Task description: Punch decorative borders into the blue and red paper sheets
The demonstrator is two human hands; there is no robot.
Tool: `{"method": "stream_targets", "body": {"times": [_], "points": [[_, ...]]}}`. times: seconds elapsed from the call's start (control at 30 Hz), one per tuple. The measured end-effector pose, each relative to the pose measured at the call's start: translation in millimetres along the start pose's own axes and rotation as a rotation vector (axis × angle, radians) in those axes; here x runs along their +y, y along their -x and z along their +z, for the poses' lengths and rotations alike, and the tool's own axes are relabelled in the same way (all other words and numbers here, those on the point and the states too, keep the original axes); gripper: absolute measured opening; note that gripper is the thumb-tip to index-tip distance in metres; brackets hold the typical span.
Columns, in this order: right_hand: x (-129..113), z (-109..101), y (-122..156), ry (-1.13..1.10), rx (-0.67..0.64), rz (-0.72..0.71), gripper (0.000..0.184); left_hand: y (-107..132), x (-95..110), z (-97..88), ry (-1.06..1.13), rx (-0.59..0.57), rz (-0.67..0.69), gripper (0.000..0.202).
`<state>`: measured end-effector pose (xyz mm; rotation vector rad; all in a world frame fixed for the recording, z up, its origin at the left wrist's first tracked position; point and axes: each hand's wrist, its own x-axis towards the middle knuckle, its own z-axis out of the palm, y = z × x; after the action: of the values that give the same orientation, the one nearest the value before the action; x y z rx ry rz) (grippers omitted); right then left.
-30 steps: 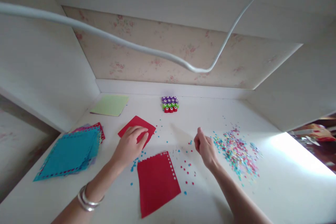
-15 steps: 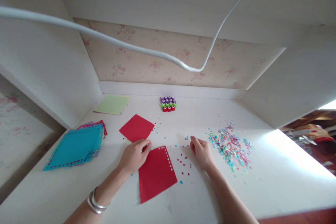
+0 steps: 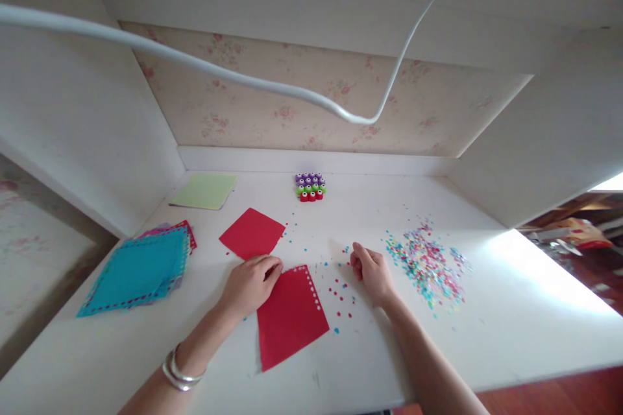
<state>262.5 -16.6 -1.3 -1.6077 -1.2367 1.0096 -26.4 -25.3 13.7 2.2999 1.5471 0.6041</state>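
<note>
A red square of paper (image 3: 292, 324) lies in front of me, with a row of small punched holes along its upper and right edges. Over its upper left corner rests my left hand (image 3: 253, 282), fingers curled in and nothing visible in them; that corner is hidden beneath. A plain red sheet (image 3: 252, 232) lies just beyond this hand. My right hand (image 3: 372, 272) sits on the table as a loose fist, apart from the paper, with nothing showing in it. Tiny red and blue paper cutouts (image 3: 338, 298) are scattered between the punched sheet and my right hand.
Small craft punches (image 3: 310, 187), purple, green and red, stand grouped at the back. Blue punched sheets (image 3: 136, 269) are stacked at left over other colours. Pale green paper (image 3: 204, 191) lies behind them. Multicoloured confetti (image 3: 428, 262) is heaped at right. A white cable (image 3: 292, 92) hangs across above.
The view has tilted slightly, so everything sits a little higher in the picture. Both hands and the papers keep their places.
</note>
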Motion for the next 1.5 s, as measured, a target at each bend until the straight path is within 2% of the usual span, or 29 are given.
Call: {"method": "stream_targets", "body": {"times": [0.23, 0.5, 0.67, 0.83, 0.93, 1.07, 1.2, 1.3, 1.37, 1.5], "points": [[0.2, -0.1, -0.1, -0.012, -0.018, 0.01, 0.053, 0.1, 1.3, -2.1, -0.009, -0.018, 0.003, 0.025], [-3.1, 5.0, -12.2, -0.001, -0.043, -0.005, 0.053, 5.7, 9.8, -1.4, -0.067, -0.03, 0.093, 0.05], [-14.9, 21.1, -56.7, 0.165, -0.108, -0.09, 0.037, -0.1, 19.5, 1.6, -0.062, -0.043, 0.13, 0.038], [-39.7, 46.6, -119.9, 0.346, -0.058, -0.205, 0.045, -8.8, 26.7, 6.6, 0.005, -0.062, 0.124, 0.034], [-50.7, 58.5, -146.5, 0.398, -0.027, -0.23, 0.049, -13.9, 31.0, 7.9, 0.024, -0.081, 0.158, 0.032], [-53.8, 62.7, -162.1, 0.382, -0.019, -0.234, 0.033, -16.1, 32.7, 3.0, -0.024, 0.022, 0.186, 0.032], [-47.8, 53.8, -158.1, 0.25, 0.005, -0.217, 0.018, 1.3, 28.6, -5.7, -0.082, 0.177, 0.047, 0.032], [-40.6, 44.2, -137.7, 0.066, 0.003, -0.169, 0.026, 26.7, 24.9, -6.2, -0.184, 0.146, -0.087, 0.058], [-36.1, 38.6, -115.0, -0.083, -0.019, -0.131, 0.035, 42.1, 24.3, -3.4, -0.247, 0.075, -0.128, 0.07], [-30.5, 28.8, -61.6, -0.334, -0.085, -0.08, 0.039, 52.0, 30.0, 0.5, -0.35, -0.002, -0.169, 0.053]]}}
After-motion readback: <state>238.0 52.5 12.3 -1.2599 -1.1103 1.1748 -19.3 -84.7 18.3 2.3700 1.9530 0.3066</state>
